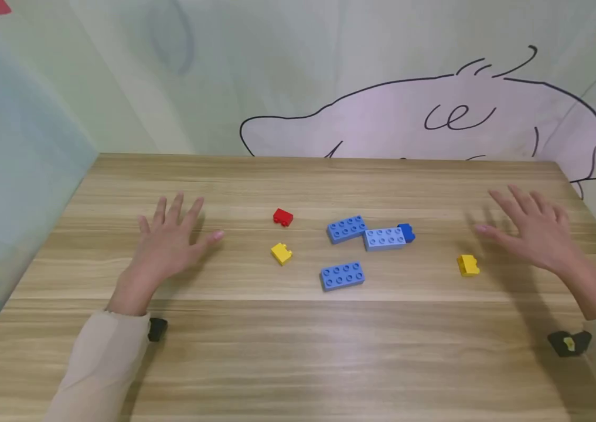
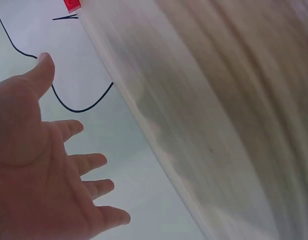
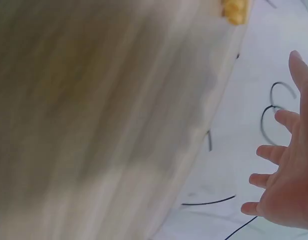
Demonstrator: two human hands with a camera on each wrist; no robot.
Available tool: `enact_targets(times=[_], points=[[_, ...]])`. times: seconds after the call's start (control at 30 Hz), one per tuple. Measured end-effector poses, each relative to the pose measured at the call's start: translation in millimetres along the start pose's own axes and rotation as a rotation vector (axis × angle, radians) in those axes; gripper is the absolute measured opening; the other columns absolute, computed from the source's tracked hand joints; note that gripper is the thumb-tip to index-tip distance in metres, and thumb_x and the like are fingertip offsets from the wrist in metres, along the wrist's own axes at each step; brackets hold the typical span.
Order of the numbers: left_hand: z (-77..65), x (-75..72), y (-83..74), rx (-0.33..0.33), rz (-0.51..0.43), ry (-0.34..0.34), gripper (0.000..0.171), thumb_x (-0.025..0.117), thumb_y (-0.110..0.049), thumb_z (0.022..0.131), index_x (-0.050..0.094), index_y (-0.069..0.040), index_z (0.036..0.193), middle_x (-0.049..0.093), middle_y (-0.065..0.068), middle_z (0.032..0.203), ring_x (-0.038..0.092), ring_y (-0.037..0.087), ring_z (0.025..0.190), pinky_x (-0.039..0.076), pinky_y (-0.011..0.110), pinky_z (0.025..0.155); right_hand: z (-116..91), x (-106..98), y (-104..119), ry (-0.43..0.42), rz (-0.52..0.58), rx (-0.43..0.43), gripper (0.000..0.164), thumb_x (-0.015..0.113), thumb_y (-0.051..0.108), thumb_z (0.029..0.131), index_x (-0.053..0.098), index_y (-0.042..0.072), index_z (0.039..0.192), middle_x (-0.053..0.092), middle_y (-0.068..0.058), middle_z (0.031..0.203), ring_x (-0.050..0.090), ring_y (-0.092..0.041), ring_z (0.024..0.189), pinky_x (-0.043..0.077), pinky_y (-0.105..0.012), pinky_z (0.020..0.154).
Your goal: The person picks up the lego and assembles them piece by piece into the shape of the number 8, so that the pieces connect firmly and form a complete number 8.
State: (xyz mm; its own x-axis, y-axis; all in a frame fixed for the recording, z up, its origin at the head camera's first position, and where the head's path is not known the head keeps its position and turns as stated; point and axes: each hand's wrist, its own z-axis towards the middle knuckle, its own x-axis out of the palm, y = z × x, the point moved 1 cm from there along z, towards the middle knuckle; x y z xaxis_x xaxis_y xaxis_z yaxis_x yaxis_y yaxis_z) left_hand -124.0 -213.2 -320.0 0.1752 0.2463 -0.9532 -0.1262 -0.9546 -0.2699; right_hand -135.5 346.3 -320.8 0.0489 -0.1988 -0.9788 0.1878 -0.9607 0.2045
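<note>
2 spread hands hover at either side of the loose toy bricks, gripping nothing.
From the left hand [image 1: 168, 241], the red brick [image 1: 283, 217] lies rightward, with the left yellow brick [image 1: 281, 254] nearer; the right yellow brick [image 1: 468, 265] lies just left and near of the right hand [image 1: 537, 237]. Mid-table [image 1: 255, 346] are 3 blue 8-stud bricks [image 1: 342, 276] and, farther right, 1 dark blue brick [image 1: 407, 232]. This seems a hands-off stage; taking any brick would call for reaching inward, lowering and pinching.
</note>
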Motion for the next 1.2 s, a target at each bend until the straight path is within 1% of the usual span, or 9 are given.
enact_targets(times=[0.2, 0.33, 0.47, 0.57, 0.63, 0.73, 0.87, 1.03, 1.2], points=[[0.3, -3.4, -8.6, 0.028, 0.009, 0.018, 0.083, 0.033, -0.063, 0.089, 0.010, -0.007, 0.146, 0.001, 0.028, 0.147, 0.001, 0.052, 0.130, 0.004, 0.069, 0.097, 3, -9, 30, 0.011, 0.135, -0.065, 0.076, 0.057, 0.041, 0.088, 0.017, 0.014, 0.146, 0.015, -0.025, 0.146, 0.010, -0.054, 0.127, 0.004, -0.073, 0.092], [0.2, -4.6, -17.3, 0.054, -0.025, 0.037, 0.085, 0.037, -0.062, 0.088, 0.010, -0.007, 0.146, 0.003, 0.027, 0.147, 0.006, 0.051, 0.130, 0.010, 0.067, 0.098, 4, -11, 54, 0.040, 0.261, -0.131, 0.075, 0.064, 0.032, 0.085, 0.024, 0.008, 0.144, 0.022, -0.026, 0.144, 0.016, -0.049, 0.128, 0.011, -0.069, 0.096], [-1.8, -5.2, -27.5, 0.070, -0.067, 0.070, 0.086, 0.045, -0.058, 0.087, 0.009, -0.008, 0.146, 0.004, 0.026, 0.148, 0.010, 0.050, 0.130, 0.017, 0.066, 0.097, 2, -8, 77, 0.092, 0.362, -0.186, 0.072, 0.066, 0.028, 0.084, 0.027, 0.009, 0.142, 0.030, -0.022, 0.140, 0.030, -0.042, 0.122, 0.028, -0.064, 0.091], [-3.6, -5.1, -34.8, 0.079, -0.102, 0.091, 0.087, 0.050, -0.056, 0.086, 0.009, -0.009, 0.147, 0.007, 0.027, 0.147, 0.012, 0.050, 0.130, 0.020, 0.066, 0.097, 0, -2, 91, 0.108, 0.403, -0.276, 0.069, 0.067, 0.022, 0.084, 0.031, 0.008, 0.141, 0.039, -0.018, 0.133, 0.042, -0.034, 0.110, 0.041, -0.055, 0.083], [-4.3, -4.2, -39.2, 0.091, -0.129, 0.099, 0.088, 0.052, -0.056, 0.085, 0.010, -0.010, 0.147, 0.009, 0.028, 0.147, 0.013, 0.050, 0.130, 0.019, 0.065, 0.097, 0, 3, 98, 0.120, 0.446, -0.349, 0.067, 0.069, 0.017, 0.082, 0.034, 0.006, 0.139, 0.044, -0.017, 0.128, 0.048, -0.031, 0.105, 0.046, -0.049, 0.081], [-4.9, -2.0, -45.4, 0.115, -0.157, 0.103, 0.088, 0.057, -0.051, 0.084, 0.012, -0.008, 0.146, 0.014, 0.029, 0.145, 0.016, 0.050, 0.129, 0.020, 0.064, 0.098, 1, 12, 109, 0.178, 0.511, -0.391, 0.066, 0.072, 0.015, 0.079, 0.039, 0.003, 0.135, 0.049, -0.014, 0.124, 0.053, -0.026, 0.100, 0.049, -0.040, 0.080], [-5.1, 1.2, -54.1, 0.134, -0.181, 0.099, 0.085, 0.062, -0.042, 0.084, 0.015, -0.005, 0.145, 0.021, 0.028, 0.143, 0.022, 0.047, 0.128, 0.023, 0.060, 0.100, 2, 24, 122, 0.270, 0.589, -0.385, 0.061, 0.073, 0.016, 0.078, 0.045, 0.002, 0.131, 0.051, -0.013, 0.122, 0.055, -0.025, 0.099, 0.050, -0.036, 0.080], [-5.6, 3.4, -63.1, 0.110, -0.213, 0.118, 0.083, 0.063, -0.039, 0.085, 0.018, -0.004, 0.145, 0.026, 0.024, 0.143, 0.024, 0.042, 0.130, 0.024, 0.057, 0.102, 5, 35, 138, 0.301, 0.654, -0.422, 0.054, 0.073, 0.011, 0.077, 0.050, 0.001, 0.125, 0.054, -0.013, 0.121, 0.056, -0.025, 0.095, 0.052, -0.034, 0.077], [-6.7, 6.2, -69.3, 0.117, -0.264, 0.119, 0.080, 0.065, -0.037, 0.084, 0.023, -0.004, 0.143, 0.030, 0.022, 0.142, 0.025, 0.041, 0.130, 0.024, 0.056, 0.102, 7, 46, 150, 0.351, 0.650, -0.423, 0.052, 0.072, 0.017, 0.079, 0.051, 0.002, 0.124, 0.057, -0.008, 0.114, 0.056, -0.019, 0.090, 0.051, -0.029, 0.077]])
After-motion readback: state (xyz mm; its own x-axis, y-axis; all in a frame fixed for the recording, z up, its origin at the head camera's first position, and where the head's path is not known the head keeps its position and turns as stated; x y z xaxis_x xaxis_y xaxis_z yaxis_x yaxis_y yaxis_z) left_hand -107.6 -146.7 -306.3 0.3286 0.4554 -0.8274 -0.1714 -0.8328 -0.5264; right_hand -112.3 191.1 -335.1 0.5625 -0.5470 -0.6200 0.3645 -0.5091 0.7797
